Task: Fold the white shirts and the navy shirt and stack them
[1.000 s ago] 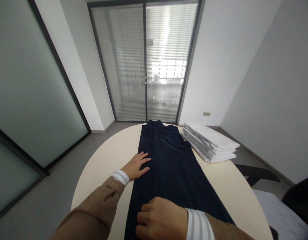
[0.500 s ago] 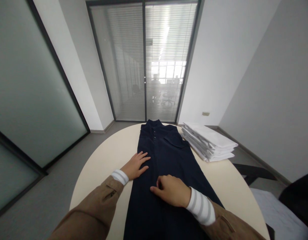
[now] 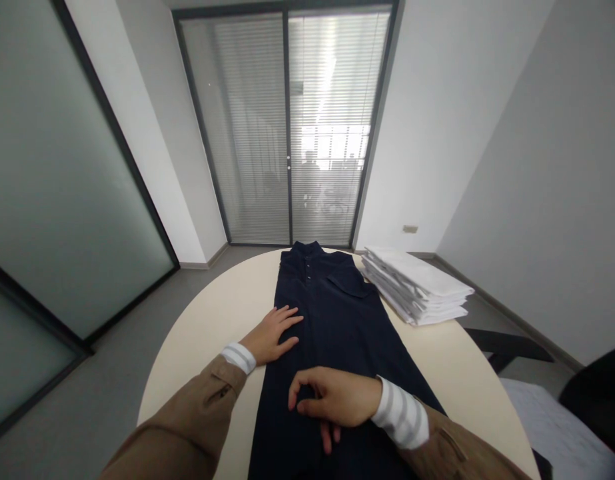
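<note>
A dark navy garment [image 3: 332,313] with a collar and a short row of buttons lies lengthwise on the round cream table [image 3: 207,300], its collar at the far edge. A pocket flap shows on its upper right. My left hand [image 3: 273,333] rests flat on the garment's left side with the fingers spread. Over the garment's middle, nearer to me, my right hand [image 3: 337,397] is held with loosely curled fingers. Its thumb and index finger are apart, and I see nothing between them.
At the table's far right a stack of folded white cloth [image 3: 417,287] stands beside the garment. A dark chair [image 3: 597,400] is past the right edge. Glass doors with blinds [image 3: 332,133] are behind the table, and a frosted glass panel [image 3: 62,167] is to the left.
My right hand has shifted slightly towards me, and its fingers have loosened from a closer curl. My left hand stays almost still on the garment.
</note>
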Motion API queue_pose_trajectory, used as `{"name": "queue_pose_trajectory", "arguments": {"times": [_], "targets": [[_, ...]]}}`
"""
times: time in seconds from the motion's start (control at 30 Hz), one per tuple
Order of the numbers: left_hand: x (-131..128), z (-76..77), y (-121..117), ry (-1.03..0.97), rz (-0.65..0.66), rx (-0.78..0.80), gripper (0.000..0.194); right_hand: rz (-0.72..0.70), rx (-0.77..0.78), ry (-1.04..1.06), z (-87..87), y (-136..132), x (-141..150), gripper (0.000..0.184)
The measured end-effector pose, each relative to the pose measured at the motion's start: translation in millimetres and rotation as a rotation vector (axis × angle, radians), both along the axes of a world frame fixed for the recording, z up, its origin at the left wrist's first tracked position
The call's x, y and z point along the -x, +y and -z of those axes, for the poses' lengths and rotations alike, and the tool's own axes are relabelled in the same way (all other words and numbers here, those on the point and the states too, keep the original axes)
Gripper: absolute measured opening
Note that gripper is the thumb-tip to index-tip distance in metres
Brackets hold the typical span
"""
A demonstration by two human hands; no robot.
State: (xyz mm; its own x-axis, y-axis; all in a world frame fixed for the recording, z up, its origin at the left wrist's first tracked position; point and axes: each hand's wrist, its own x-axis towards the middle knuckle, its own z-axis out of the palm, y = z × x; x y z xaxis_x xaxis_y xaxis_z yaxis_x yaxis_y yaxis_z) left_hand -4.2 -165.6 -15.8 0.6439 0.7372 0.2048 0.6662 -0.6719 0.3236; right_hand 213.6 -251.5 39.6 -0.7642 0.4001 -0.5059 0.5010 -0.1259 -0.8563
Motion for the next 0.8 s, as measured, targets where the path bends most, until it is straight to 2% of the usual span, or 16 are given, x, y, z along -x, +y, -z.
{"name": "queue_pose_trajectory", "arguments": {"times": [0.13,0.23,0.3,0.4,0.47,0.53,0.6,0.7,0.8], "targets": [[-2,-6.2,-5,0.044,0.071,0.004,0.063,-0.228,0.054,-0.132,-8.3,-2,-5,0.019],[-5,-7.0,-8,0.115,0.085,0.028,0.073,-0.31,-0.049,-0.2,-17.4,-2,-13,0.021],[-7,-7.2,-10,0.154,0.07,0.042,0.077,-0.227,-0.186,-0.215,-25.7,3,-23,0.025],[-11,-10.1,-14,0.172,0.068,0.039,0.079,0.091,-0.495,-0.329,-32.8,26,-54,0.034],[-14,-13.6,-17,0.168,0.104,0.032,0.08,0.352,-0.807,-0.533,-28.6,46,-82,0.033],[-17,-17.2,-20,0.169,0.148,0.045,0.081,0.509,-0.948,-0.755,-17.0,65,-110,0.032],[-20,-20.0,-22,0.179,0.168,0.076,0.079,0.543,-0.966,-0.842,-1.7,79,-133,0.038],[-21,-23.9,-25,0.186,0.171,0.122,0.077,0.505,-0.964,-0.824,18.1,91,-152,0.05],[-21,-29.6,-25,0.187,0.157,0.158,0.078,0.455,-0.947,-0.791,26.3,96,-159,0.054]]}}
